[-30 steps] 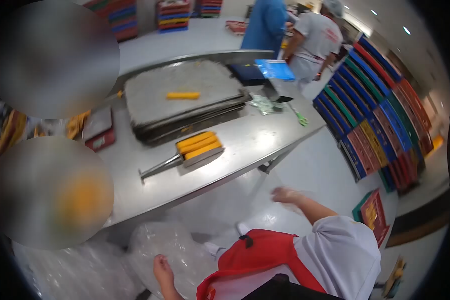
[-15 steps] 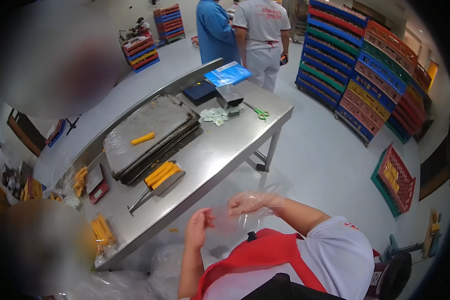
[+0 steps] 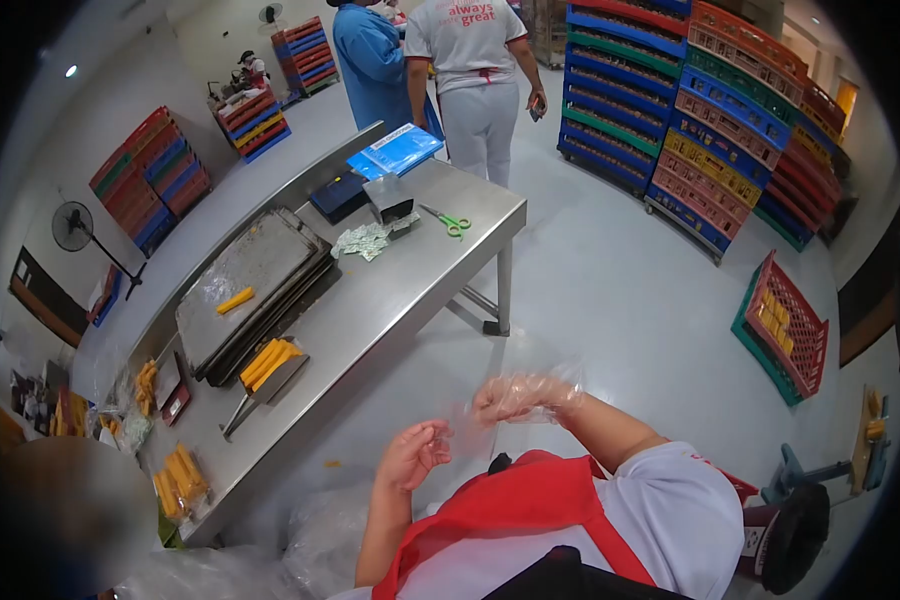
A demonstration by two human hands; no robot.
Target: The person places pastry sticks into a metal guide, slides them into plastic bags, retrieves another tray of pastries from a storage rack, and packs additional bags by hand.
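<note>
My left hand (image 3: 415, 455) is closed in a pinch at the edge of a thin clear plastic piece (image 3: 467, 430), which looks like a disposable glove. Facing it, my right hand (image 3: 508, 398) has its fingers curled on the other end of that piece. A loose clear plastic glove (image 3: 560, 388) covers my right hand and wrist. Both hands are in front of my red apron (image 3: 510, 500), away from the table. The thin plastic is hard to make out against the floor.
The steel table (image 3: 370, 330) holds stacked trays (image 3: 255, 275), a metal scoop (image 3: 270, 385) with yellow sticks (image 3: 268, 362), bagged sticks (image 3: 180, 482) and green scissors (image 3: 453, 222). Two people (image 3: 470, 80) stand beyond it. Crate stacks (image 3: 620, 100) and a red crate (image 3: 785, 330) stand right.
My view has turned, so the table sits further left. My left hand has come closer to my right, its fingers now curled in. The right hand stays curled.
</note>
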